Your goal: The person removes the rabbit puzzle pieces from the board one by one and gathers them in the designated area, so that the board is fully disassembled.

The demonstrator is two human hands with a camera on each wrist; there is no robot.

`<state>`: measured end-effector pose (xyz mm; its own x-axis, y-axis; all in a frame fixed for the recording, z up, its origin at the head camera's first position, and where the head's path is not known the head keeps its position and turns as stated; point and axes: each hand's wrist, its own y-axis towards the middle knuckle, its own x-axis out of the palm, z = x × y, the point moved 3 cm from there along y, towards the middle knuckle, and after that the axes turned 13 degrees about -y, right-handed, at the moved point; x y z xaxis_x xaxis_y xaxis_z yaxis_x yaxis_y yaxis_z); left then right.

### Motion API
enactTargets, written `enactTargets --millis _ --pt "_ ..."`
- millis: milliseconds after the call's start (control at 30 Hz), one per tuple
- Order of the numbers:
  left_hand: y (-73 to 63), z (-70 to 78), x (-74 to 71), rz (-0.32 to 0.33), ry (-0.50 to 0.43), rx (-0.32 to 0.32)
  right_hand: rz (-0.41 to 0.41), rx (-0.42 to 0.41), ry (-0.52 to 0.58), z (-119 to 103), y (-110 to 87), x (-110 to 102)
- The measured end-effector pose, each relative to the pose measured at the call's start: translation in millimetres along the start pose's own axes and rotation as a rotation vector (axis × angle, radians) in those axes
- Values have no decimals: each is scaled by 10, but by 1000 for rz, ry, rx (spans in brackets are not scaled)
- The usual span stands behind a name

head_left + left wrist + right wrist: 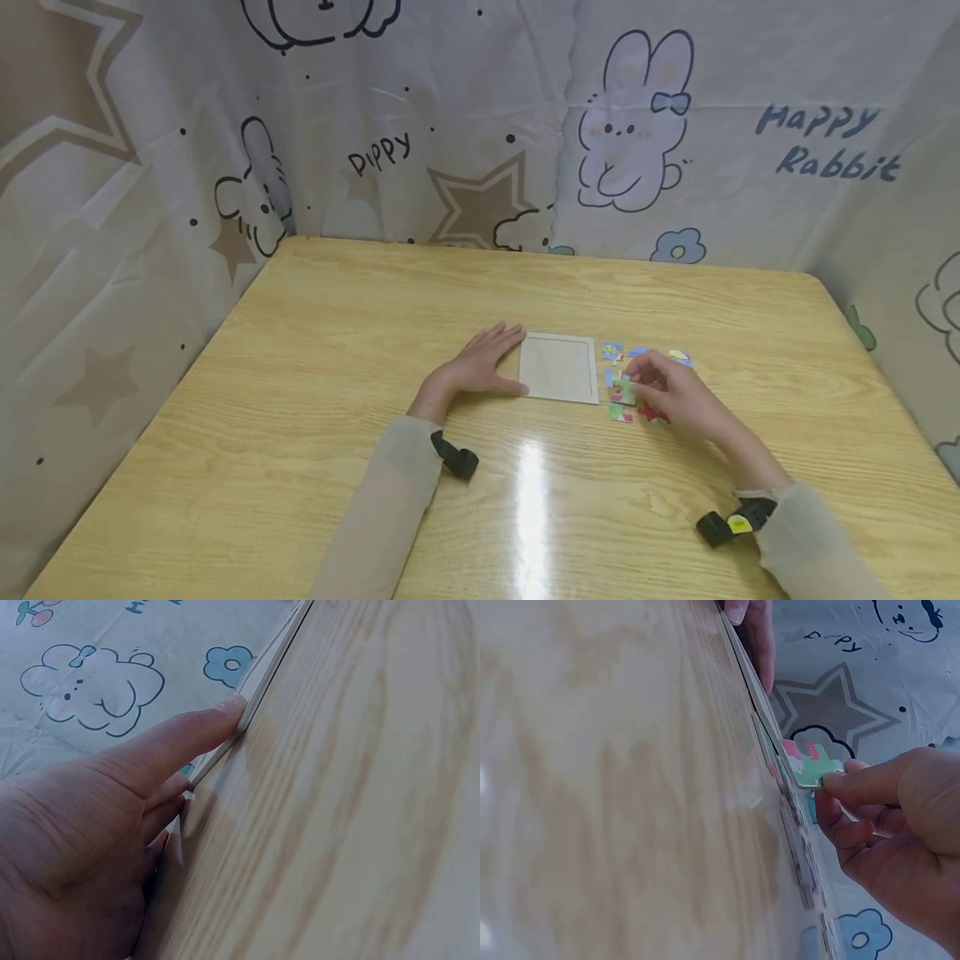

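A pale wooden puzzle tray [557, 368] with a raised rim lies flat on the table, its inside bare. My left hand [486, 362] rests at the tray's left side, fingers spread, thumb and fingertips touching its edge; the left wrist view shows the thumb [187, 739] at the tray's corner. Between thumb and fingers my right hand [671, 396] pinches a green jigsaw piece [814, 763] with pink patches, lifted above the other pieces. Under and around that hand lie several colourful jigsaw pieces [621, 412], partly hidden by it.
The light wood table [337, 333] reaches out on all sides of the tray. Behind it hangs a pale curtain [450, 108] printed with rabbits and stars. Both wrists carry a black camera [459, 460] on a strap.
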<state>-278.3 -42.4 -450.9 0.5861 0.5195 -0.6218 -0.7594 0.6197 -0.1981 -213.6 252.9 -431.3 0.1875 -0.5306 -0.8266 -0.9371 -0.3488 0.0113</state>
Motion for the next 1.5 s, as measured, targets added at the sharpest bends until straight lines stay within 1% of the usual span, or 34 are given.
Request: enactTargets --millis 133,333,533,867,1067,1333,1500 --pt "-7 -11 7 1 1 -1 6 15 -21 49 -80 -56" --pt "-10 -19 15 -3 -2 -5 42 22 -91 126 -183 -126" --pt "-6 -25 18 -4 -2 -8 58 44 -104 221 -289 -182" --pt "-8 -16 19 -3 -9 -6 134 5 -129 338 -452 -249" --pt "-17 -5 11 -1 -8 -5 143 9 -132 419 -534 -291" --pt "-1 -11 1 4 -6 0 156 28 -147 478 -594 -343" --pt "9 -18 0 4 2 -1 138 76 -160 500 -611 -359"
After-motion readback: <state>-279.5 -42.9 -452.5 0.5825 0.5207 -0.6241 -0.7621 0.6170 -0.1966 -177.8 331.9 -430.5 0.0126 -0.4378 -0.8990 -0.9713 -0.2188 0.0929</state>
